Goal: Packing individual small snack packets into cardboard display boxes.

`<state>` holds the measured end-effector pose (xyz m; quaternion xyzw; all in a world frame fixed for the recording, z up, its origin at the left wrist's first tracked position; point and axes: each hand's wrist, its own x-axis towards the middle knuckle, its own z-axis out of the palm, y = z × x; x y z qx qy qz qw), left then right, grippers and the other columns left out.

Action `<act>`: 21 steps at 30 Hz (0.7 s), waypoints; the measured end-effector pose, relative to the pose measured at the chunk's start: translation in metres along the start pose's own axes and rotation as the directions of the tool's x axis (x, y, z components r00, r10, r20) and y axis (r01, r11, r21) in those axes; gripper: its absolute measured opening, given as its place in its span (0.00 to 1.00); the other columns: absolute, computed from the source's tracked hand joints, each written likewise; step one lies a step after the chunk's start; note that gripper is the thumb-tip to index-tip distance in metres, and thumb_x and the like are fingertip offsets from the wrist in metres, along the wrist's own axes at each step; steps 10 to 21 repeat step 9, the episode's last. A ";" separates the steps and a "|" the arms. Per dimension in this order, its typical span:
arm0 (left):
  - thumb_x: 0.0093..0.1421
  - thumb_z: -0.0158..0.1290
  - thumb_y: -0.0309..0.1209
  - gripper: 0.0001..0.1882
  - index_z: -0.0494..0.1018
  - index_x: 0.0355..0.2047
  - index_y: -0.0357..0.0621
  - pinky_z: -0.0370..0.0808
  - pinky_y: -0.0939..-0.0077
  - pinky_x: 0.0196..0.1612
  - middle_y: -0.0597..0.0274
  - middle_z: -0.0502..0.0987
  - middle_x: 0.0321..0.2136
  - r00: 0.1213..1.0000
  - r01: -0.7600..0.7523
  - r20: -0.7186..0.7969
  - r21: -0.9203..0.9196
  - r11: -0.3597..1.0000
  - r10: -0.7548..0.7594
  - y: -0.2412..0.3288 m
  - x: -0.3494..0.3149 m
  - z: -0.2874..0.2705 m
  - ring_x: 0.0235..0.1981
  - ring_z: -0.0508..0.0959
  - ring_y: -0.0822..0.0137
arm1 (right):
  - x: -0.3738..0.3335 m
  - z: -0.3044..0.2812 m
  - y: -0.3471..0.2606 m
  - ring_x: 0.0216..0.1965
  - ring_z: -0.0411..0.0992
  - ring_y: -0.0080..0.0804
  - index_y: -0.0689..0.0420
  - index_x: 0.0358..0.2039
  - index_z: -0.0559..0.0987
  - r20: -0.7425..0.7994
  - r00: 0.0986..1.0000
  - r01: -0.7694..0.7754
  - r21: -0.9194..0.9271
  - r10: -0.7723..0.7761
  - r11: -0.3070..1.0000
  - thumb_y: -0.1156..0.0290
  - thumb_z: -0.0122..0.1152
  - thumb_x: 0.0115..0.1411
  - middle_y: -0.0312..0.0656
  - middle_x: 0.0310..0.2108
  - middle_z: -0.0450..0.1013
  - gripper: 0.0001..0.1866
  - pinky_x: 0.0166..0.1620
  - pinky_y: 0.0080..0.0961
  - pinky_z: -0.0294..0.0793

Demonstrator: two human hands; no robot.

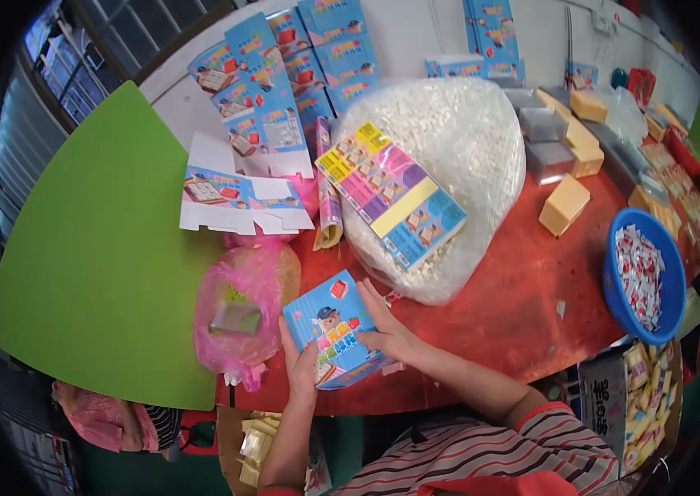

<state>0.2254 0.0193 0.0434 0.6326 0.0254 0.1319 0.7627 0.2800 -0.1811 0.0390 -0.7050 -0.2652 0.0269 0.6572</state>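
Observation:
A light-blue printed carton with a cartoon figure on its front is held over the near edge of the red table. My left hand grips its left side, thumb across the front. From the right, my right hand clasps the opposite side, its thumb also on the front face. What lies behind the carton is hidden. Just left of it, a pink plastic bag sits with a small greyish packet inside. Beyond it stands a big clear bag of white puffed pieces, with a colourful printed sheet lying on top.
A green board covers the left. Stacked blue cartons and an unfolded box stand at the back. Wooden blocks and a blue basin of wrapped sweets are at right. Open boxes of packets sit below the table edge.

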 end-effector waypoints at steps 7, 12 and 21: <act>0.60 0.50 0.32 0.42 0.41 0.69 0.44 0.65 0.60 0.61 0.53 0.67 0.57 0.935 0.350 0.103 -0.426 0.834 -0.339 -0.011 -0.010 -0.022 0.56 0.70 0.56 | 0.003 -0.007 -0.015 0.69 0.45 0.42 0.62 0.70 0.33 0.298 0.831 -0.542 0.627 0.470 0.560 0.68 0.65 0.52 0.53 0.70 0.42 0.57 0.66 0.30 0.52; 0.60 0.52 0.36 0.44 0.40 0.70 0.47 0.63 0.60 0.62 0.53 0.64 0.60 0.936 0.352 0.132 -0.387 0.852 -0.326 -0.010 -0.009 -0.014 0.58 0.69 0.56 | 0.004 -0.007 0.009 0.69 0.46 0.38 0.61 0.70 0.32 0.359 0.817 -0.568 0.634 0.451 0.524 0.63 0.68 0.50 0.52 0.70 0.43 0.61 0.67 0.30 0.46; 0.60 0.52 0.36 0.44 0.40 0.70 0.47 0.63 0.60 0.62 0.53 0.64 0.60 0.936 0.352 0.132 -0.387 0.852 -0.326 -0.010 -0.009 -0.014 0.58 0.69 0.56 | 0.004 -0.007 0.009 0.69 0.46 0.38 0.61 0.70 0.32 0.359 0.817 -0.568 0.634 0.451 0.524 0.63 0.68 0.50 0.52 0.70 0.43 0.61 0.67 0.30 0.46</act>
